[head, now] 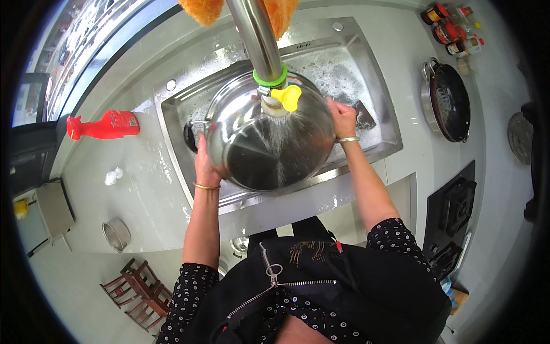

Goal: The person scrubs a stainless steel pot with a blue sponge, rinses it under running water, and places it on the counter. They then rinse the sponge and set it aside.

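Observation:
My left hand (207,165) grips the left side of a large stainless steel pot (275,159), near its black handle (189,136). On the opposite side my right hand (343,118) holds the pot, fingers partly hidden behind it. The pot is tilted over the stainless steel sink (389,137), its flat, shiny round bottom towards me. Water sprays onto it from the tap (258,43), which has a green ring and a yellow lever (286,98). Suds cover the sink water (326,64). A dark flat item (364,115) lies there beside my right hand.
Left on the wet counter are a red spray bottle (114,124), a crumpled white wad (114,176) and a small metal bowl (116,234). To the right stand a dark wok (450,103), several jars (455,32) and a gas hob (451,219). Orange fluffy material (202,10) hangs behind the tap.

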`<action>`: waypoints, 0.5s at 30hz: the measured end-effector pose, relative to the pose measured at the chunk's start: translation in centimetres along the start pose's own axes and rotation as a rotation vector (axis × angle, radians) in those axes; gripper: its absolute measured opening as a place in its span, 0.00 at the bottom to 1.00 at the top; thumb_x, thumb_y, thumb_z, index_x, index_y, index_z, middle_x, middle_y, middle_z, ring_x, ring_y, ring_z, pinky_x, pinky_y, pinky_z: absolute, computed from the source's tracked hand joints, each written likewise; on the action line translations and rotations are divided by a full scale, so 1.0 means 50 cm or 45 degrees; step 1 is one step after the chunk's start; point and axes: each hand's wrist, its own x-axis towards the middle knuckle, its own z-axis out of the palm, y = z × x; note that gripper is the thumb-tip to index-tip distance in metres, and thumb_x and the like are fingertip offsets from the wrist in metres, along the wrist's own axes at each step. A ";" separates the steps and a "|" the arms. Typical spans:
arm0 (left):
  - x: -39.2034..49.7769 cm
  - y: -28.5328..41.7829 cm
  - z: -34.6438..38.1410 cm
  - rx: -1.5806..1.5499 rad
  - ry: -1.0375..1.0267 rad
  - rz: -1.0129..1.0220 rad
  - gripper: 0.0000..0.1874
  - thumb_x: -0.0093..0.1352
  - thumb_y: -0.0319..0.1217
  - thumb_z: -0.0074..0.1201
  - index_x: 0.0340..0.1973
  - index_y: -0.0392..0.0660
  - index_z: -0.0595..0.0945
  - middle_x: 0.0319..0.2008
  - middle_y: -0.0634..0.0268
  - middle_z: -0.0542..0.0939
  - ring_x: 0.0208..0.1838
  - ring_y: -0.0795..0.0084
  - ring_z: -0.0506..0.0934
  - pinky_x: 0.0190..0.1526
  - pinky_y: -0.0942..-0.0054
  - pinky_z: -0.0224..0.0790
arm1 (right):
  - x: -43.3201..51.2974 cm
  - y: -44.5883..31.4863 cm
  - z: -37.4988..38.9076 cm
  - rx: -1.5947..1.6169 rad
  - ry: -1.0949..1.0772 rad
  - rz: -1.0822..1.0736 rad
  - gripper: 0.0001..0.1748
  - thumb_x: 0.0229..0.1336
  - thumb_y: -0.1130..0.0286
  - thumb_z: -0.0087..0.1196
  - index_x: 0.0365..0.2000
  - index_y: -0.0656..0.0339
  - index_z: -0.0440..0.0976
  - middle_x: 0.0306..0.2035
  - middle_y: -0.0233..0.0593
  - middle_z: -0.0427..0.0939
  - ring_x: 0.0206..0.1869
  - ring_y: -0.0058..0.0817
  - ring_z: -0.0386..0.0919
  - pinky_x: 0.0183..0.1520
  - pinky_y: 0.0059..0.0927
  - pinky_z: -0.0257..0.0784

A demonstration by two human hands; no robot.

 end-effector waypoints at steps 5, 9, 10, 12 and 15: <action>0.034 -0.031 0.057 0.001 0.078 -0.241 0.29 0.75 0.54 0.41 0.51 0.40 0.79 0.47 0.60 0.81 0.50 0.62 0.78 0.53 0.61 0.73 | 0.013 0.022 -0.060 0.073 0.253 0.091 0.26 0.62 0.58 0.59 0.13 0.66 0.73 0.13 0.22 0.66 0.20 0.12 0.59 0.23 0.23 0.58; 0.033 -0.019 0.078 0.085 0.295 -0.112 0.18 0.74 0.46 0.50 0.34 0.45 0.80 0.27 0.64 0.80 0.30 0.68 0.78 0.32 0.65 0.75 | -0.001 0.041 -0.052 0.136 0.335 0.093 0.26 0.62 0.59 0.59 0.13 0.64 0.72 0.13 0.22 0.66 0.19 0.12 0.59 0.23 0.21 0.58; 0.026 -0.008 0.078 0.220 0.259 -0.001 0.17 0.74 0.46 0.51 0.32 0.46 0.78 0.26 0.64 0.79 0.27 0.68 0.78 0.29 0.66 0.74 | -0.008 0.046 -0.042 0.261 0.310 0.172 0.26 0.62 0.60 0.59 0.12 0.63 0.71 0.13 0.22 0.66 0.20 0.11 0.59 0.23 0.22 0.57; 0.014 0.016 0.079 0.326 0.267 0.167 0.16 0.72 0.45 0.53 0.29 0.47 0.76 0.23 0.67 0.76 0.22 0.69 0.76 0.23 0.69 0.73 | -0.023 0.054 -0.015 0.305 0.366 0.206 0.26 0.62 0.60 0.59 0.12 0.63 0.70 0.14 0.21 0.66 0.20 0.11 0.59 0.23 0.22 0.57; 0.015 0.068 0.080 0.421 0.395 0.222 0.14 0.72 0.42 0.54 0.30 0.47 0.76 0.21 0.69 0.74 0.20 0.72 0.75 0.20 0.68 0.73 | -0.039 0.064 0.033 0.479 0.340 0.273 0.23 0.62 0.60 0.60 0.16 0.65 0.74 0.16 0.22 0.68 0.21 0.12 0.61 0.24 0.21 0.58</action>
